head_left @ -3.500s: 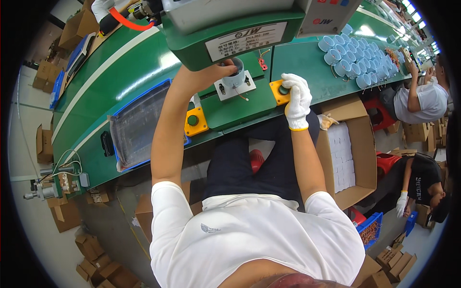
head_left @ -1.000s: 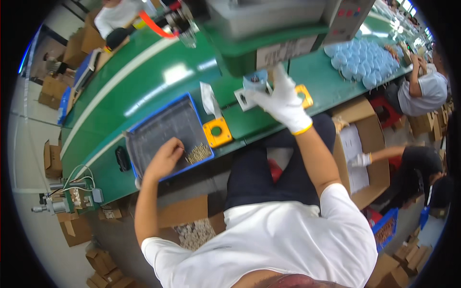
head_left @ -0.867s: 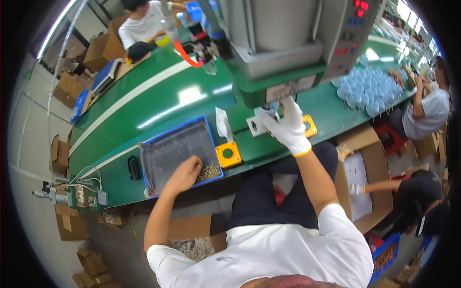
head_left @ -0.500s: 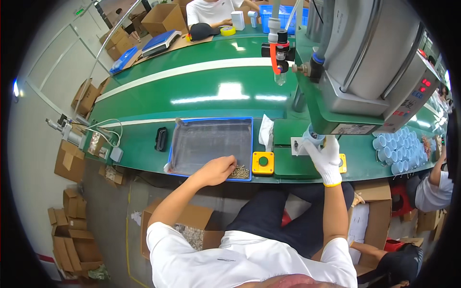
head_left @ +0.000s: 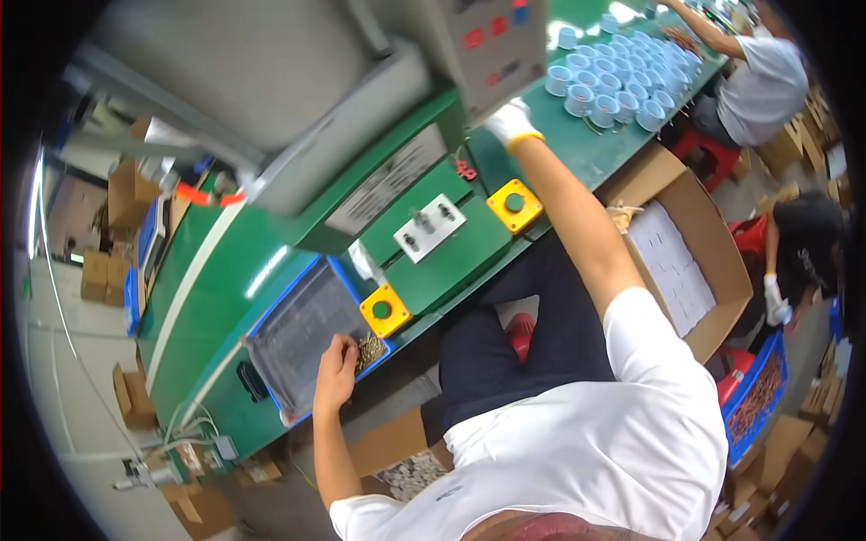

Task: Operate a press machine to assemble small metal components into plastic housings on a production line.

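My bare left hand [head_left: 336,374] is at the near end of a blue-rimmed tray [head_left: 302,316], beside a small heap of brass-coloured parts [head_left: 369,351]. Its fingers are curled together; whatever they pinch is too small to make out. My right hand [head_left: 512,123], in a white glove, reaches past the press [head_left: 379,185] toward the light blue cups [head_left: 606,110]. The press head hides its fingers. Beneath the press, a metal fixture plate [head_left: 429,229] with a central post lies uncovered on the green base.
Yellow boxes with green buttons, one on the left [head_left: 385,310] and one on the right [head_left: 514,206], flank the press base. An open carton [head_left: 722,270] stands right of my legs. Co-workers sit at the right, one at the bench [head_left: 767,86], another lower down [head_left: 803,243].
The view has swung right and tilted. My right hand has left the fixture, where it was on a light blue cup, and moved right. My left hand stays by the brass-coloured parts.
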Demonstrator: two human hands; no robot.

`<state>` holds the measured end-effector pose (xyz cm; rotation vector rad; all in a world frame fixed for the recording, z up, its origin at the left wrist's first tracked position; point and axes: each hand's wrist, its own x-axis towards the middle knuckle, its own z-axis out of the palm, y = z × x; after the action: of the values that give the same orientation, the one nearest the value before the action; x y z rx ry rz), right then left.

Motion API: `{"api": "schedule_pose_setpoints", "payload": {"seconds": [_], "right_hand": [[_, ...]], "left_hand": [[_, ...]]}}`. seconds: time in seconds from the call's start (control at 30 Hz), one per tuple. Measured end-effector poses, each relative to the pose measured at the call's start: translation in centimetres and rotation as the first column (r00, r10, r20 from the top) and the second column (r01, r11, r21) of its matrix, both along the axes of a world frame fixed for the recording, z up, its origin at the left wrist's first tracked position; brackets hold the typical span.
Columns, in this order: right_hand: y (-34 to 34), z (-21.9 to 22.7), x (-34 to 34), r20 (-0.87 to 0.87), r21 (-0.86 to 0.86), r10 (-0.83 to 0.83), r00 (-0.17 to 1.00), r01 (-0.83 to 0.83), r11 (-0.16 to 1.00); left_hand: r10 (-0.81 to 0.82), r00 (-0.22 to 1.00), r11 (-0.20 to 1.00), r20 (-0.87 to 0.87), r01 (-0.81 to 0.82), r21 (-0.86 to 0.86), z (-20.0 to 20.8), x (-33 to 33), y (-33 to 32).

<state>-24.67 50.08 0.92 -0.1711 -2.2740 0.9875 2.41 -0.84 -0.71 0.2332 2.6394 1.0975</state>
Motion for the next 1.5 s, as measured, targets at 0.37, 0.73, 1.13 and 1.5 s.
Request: {"api": "schedule_pose_setpoints", "payload": {"seconds": [0.37,0.73,1.13,1.5], "right_hand": [[4.2,1.2,2.9,-0.034,0.453,0.060,0.998,-0.038,0.891],[16.2,-3.3,15.2,-0.205,0.583,-0.308,0.929,0.368,0.724],[10.8,-5.7,17.6,0.249,0.234,-0.378,0.892,0.323,0.917],[-13.0,3.6,20.9,-0.344,0.032,0.402,0.849,-0.417,0.908]], "left_hand": [[0.075,0.996,0.997,-0.052,-0.074,0.018,-0.5,1.0,0.3],[0.052,0.996,0.998,-0.077,-0.050,0.030,-1.1,0.1,0.1],[0.071,0.994,0.996,-0.086,-0.066,0.058,-1.7,0.8,-0.2],[0.065,0.993,0.997,-0.101,-0.060,0.050,-1.4,0.6,0.1]]}}
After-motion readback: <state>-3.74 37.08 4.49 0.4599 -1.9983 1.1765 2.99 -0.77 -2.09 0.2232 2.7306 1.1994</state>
